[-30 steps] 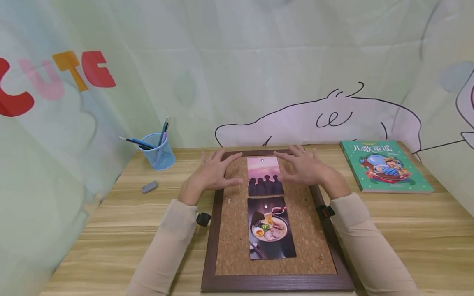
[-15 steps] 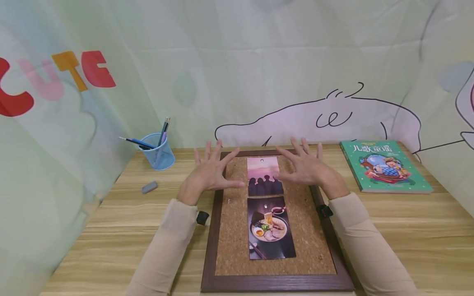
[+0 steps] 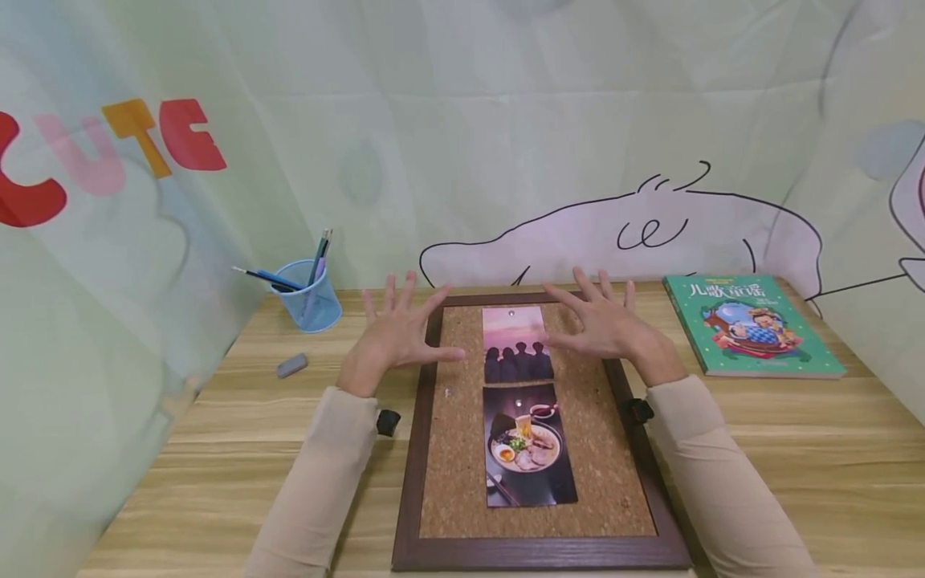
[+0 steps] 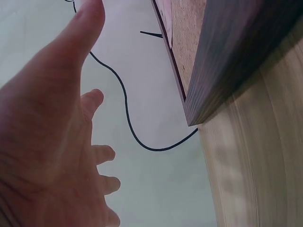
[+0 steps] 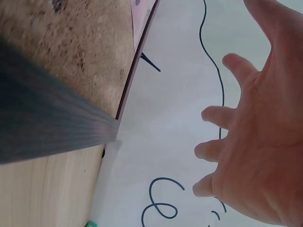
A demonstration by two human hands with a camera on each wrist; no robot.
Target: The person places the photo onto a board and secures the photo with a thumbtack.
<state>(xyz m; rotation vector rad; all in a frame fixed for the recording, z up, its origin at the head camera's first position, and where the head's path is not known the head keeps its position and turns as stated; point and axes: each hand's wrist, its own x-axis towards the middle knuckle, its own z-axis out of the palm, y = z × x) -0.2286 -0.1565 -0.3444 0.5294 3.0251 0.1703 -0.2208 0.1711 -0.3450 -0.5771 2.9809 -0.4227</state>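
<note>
A cork board (image 3: pixel 455 474) with a dark wooden frame lies on the table. Two photos are pinned on it in a column: a sunset photo (image 3: pixel 515 329) with silhouetted people at the top, and a ramen photo (image 3: pixel 531 482) below. My left hand (image 3: pixel 393 333) hovers over the board's upper left corner, fingers spread, holding nothing. Over the upper right corner, my right hand (image 3: pixel 603 325) is spread the same way with nothing in it. Both wrist views show the palms apart from the frame, thumbs extended.
At the back left stands a blue mesh pen cup (image 3: pixel 311 309) with pencils and brushes. A grey eraser (image 3: pixel 292 365) lies in front of it. To the right is a green children's book (image 3: pixel 759 329). A printed curtain (image 3: pixel 549 160) hangs behind the table.
Both hands have lifted and spread their fingers wider. The left hand has shifted left, away from the sunset photo. Board and photos stay where they were.
</note>
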